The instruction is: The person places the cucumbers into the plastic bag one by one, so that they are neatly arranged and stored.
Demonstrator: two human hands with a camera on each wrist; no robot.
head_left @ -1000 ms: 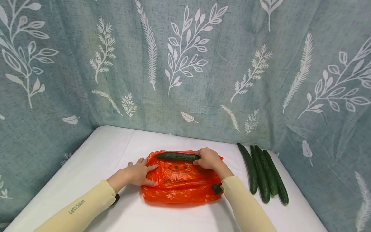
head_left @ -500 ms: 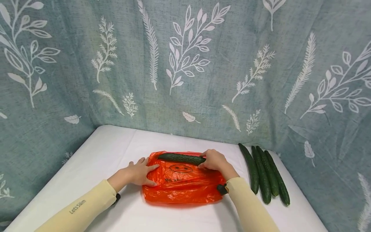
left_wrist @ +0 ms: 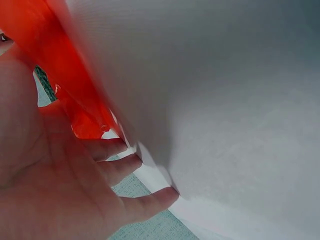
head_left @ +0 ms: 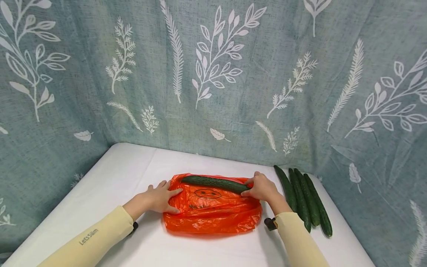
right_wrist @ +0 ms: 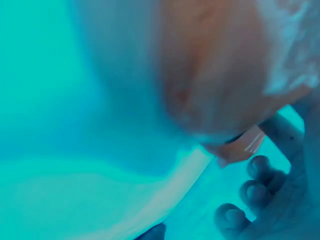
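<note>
A dark green cucumber (head_left: 213,181) lies across the red-orange plastic bag (head_left: 213,221), near its far edge. My right hand (head_left: 263,188) pinches the cucumber's right end between thumb and fingers. In the right wrist view, which is tinted cyan, the bag (right_wrist: 215,65) is blurred and the right hand's fingers (right_wrist: 257,192) are curled beside it. My left hand (head_left: 160,198) is spread over the bag's left edge, fingers straight and apart. The left wrist view has that hand (left_wrist: 65,175) with fingertips down at the white tabletop, beside the bag's edge.
Several more cucumbers (head_left: 308,198) lie side by side on the right of the white table (head_left: 140,237), just beyond my right forearm. A leaf-patterned grey-green curtain (head_left: 160,111) closes off the back and both sides.
My right hand has slid to the right along the cucumber to its end, and more of the cucumber shows. The left hand has stayed in place on the bag.
</note>
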